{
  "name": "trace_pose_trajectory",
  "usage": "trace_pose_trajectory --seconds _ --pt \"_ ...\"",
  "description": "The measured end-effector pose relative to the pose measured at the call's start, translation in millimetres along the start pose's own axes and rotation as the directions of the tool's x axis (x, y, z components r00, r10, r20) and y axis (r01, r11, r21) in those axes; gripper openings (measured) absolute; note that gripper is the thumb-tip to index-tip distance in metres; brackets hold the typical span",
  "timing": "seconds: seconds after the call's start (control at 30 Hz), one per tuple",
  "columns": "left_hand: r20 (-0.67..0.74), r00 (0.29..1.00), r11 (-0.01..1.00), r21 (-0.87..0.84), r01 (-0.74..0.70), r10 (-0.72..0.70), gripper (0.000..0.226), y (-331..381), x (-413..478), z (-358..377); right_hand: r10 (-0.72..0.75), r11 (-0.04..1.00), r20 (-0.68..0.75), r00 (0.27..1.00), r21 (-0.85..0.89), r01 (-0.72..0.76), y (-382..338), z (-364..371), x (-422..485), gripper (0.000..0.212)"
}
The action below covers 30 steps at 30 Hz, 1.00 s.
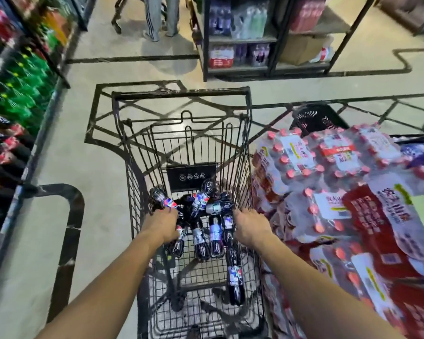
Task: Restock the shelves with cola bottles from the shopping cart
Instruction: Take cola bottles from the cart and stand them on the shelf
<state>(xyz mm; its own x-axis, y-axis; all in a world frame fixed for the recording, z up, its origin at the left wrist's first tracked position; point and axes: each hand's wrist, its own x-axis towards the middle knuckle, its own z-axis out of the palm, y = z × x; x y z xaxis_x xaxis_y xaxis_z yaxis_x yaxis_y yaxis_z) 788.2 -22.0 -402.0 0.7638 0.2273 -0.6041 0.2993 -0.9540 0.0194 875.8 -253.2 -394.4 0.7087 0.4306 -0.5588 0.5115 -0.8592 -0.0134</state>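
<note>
I see dark cola bottles (216, 238) lying in the black shopping cart (181, 94). My left hand (162, 226) grips one bottle; my right hand (251, 227) closes on another.

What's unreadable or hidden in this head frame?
- Left hand grip: fingers curl among the cola bottles; the hand's back hides any hold.
- Right hand: same, fingertips hidden.
- Left shelf: motion blur, labels unreadable.
- Cart handle: cut off by the bottom edge.
- Bottle count: overlapping, unclear.
</note>
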Motion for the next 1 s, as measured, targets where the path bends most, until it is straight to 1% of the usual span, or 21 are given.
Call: trace_pose_trajectory --seconds 0.13,0.27,0.37,0.5,0.6,0.7,0.77,0.9,1.0 --pt "-0.031 1.000 0.998 -0.060 0.005 -0.007 0.061 3 74 10 0.013 0.999 -0.003 1.000 0.047 -0.013 -3 26 65 0.052" --pt "-0.041 0.999 0.994 -0.104 0.015 -0.020 0.064 5 136 46 -0.018 0.999 0.013 1.000 0.048 0.018 -10 67 131 0.053" --pt "-0.053 0.999 0.990 -0.139 0.000 -0.008 0.071 7 181 82 -0.017 0.999 0.052 0.998 0.039 0.015 -13 100 177 0.055" --pt "-0.068 0.998 0.987 -0.163 -0.007 -0.004 0.090 14 229 123 -0.017 0.998 0.075 0.997 0.059 0.012 -13 140 225 0.062" --pt "-0.104 0.993 0.966 -0.258 0.019 -0.047 0.096 25 251 141 -0.039 0.999 0.022 0.999 0.000 0.039 -13 156 251 0.065" --pt "-0.154 0.983 0.913 -0.408 0.024 -0.094 0.089 33 265 148 -0.048 0.998 0.001 0.999 -0.041 0.048 -17 165 268 0.074" --pt "-0.170 0.979 0.879 -0.477 0.014 -0.108 0.088 34 273 148 -0.064 0.994 -0.008 0.998 -0.090 0.063 -17 170 273 0.078" --pt "-0.158 0.980 0.854 -0.520 0.018 -0.117 0.085 34 278 143 -0.104 0.969 -0.005 0.995 -0.225 0.101 -16 172 273 0.091" --pt "-0.149 0.983 0.856 -0.517 0.011 -0.103 0.081 33 271 140 -0.113 0.958 -0.018 0.993 -0.268 0.104 -21 172 274 0.086"
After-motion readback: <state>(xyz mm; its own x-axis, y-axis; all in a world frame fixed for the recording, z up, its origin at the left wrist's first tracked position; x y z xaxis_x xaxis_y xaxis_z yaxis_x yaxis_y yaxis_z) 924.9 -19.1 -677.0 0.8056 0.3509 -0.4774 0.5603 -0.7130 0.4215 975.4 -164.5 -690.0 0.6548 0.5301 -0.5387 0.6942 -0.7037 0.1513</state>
